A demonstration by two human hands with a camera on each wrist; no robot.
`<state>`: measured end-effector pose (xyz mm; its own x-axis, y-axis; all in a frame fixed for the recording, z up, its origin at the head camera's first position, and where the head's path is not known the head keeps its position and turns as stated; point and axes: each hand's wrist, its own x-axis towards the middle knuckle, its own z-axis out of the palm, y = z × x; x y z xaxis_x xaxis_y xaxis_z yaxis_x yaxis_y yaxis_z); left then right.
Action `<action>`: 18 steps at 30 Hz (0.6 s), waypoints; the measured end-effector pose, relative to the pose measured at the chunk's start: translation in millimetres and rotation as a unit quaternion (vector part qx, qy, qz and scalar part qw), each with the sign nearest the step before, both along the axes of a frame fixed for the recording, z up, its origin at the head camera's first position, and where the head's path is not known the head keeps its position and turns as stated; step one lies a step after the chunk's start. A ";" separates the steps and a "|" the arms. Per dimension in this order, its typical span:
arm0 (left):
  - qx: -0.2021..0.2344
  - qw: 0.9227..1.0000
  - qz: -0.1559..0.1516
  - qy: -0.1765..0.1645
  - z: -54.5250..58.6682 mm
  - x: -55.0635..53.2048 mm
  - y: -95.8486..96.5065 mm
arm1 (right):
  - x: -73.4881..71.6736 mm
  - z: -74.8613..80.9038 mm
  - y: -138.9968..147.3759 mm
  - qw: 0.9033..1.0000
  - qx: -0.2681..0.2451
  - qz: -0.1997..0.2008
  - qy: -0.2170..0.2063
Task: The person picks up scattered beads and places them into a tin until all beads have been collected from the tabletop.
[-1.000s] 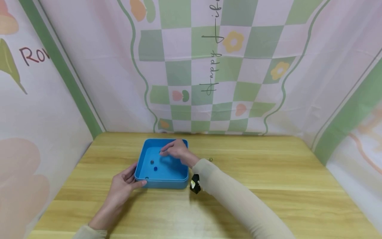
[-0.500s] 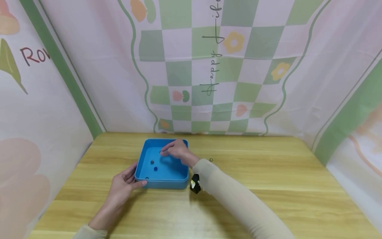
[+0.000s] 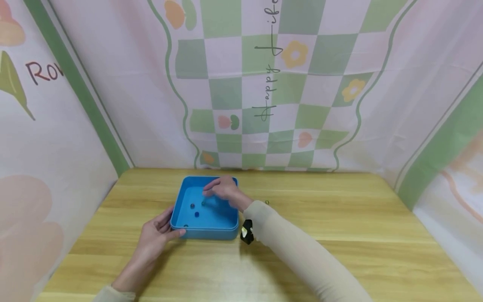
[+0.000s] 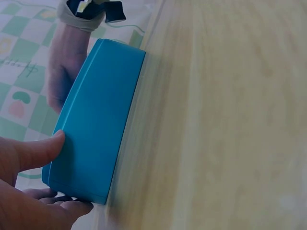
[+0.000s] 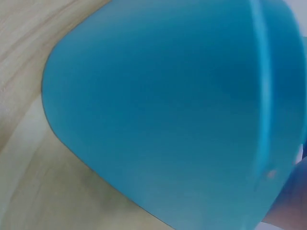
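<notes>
A square blue box (image 3: 210,233) with no lid stands on the table, several small glass marbles on its floor. My left hand (image 3: 152,235) grips its near left corner, thumb on the front wall and fingers along the left side. My right hand (image 3: 225,189) reaches over the right wall into the box, fingers pointing left and down. Just below those fingertips lies a greenish marble (image 3: 203,203). Near it are a dark marble (image 3: 192,206) and a blue marble (image 3: 196,214). In the right wrist view the box's outer wall (image 5: 153,105) hides most of the hand.
One yellowish marble (image 3: 267,202) lies on the wooden table (image 3: 320,218) right of the box. A black wrist-worn device (image 3: 247,232) hangs by the right cuff, close to the box's right wall. Behind the table hangs a patterned curtain (image 3: 256,92).
The greenish marble was at the right fingertips and has come away, now lying on the box floor nearer the front. Both hands and the box have hardly moved.
</notes>
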<state>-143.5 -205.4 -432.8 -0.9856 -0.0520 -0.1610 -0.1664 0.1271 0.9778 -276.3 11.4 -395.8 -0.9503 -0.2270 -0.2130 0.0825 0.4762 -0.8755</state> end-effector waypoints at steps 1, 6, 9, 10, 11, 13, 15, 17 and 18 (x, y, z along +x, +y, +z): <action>0.001 1.000 0.000 0.000 -0.3 0.1 0.1 | -0.7 0.6 0.9 1.000 0.002 0.000 0.000; 0.001 1.000 0.000 -0.001 -2.1 0.3 0.6 | -0.2 11.8 13.6 1.000 -0.024 -0.002 0.015; 0.001 1.000 0.001 0.001 -2.7 0.0 0.5 | 2.2 22.7 26.4 0.998 -0.047 0.003 0.031; 0.002 1.000 0.002 0.003 -2.7 -0.1 0.5 | 2.8 26.1 31.1 0.998 -0.050 0.004 0.034; 0.002 1.000 0.002 0.005 -2.7 -0.2 0.3 | 3.5 29.4 36.1 0.998 -0.051 0.004 0.036; 0.000 1.000 0.001 0.008 -2.6 -0.3 -0.2 | 4.2 34.7 46.2 0.998 -0.052 0.006 0.040; 0.001 1.000 0.000 0.011 -2.5 -0.3 -0.5 | 4.5 38.4 56.7 0.998 -0.051 0.009 0.042; 0.001 1.000 -0.001 0.011 -2.5 -0.3 -1.0 | 4.9 40.7 67.2 0.998 -0.052 0.015 0.044; 0.001 1.000 0.000 0.011 -2.6 -0.3 -1.2 | 5.4 41.9 72.0 0.998 -0.052 0.017 0.045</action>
<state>-143.7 -206.6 -435.4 -0.9888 -0.0515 -0.1398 -0.1453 0.1254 0.9814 -270.9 83.3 -353.9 -0.9559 -0.2759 -0.1012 -0.0132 0.3843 -0.9231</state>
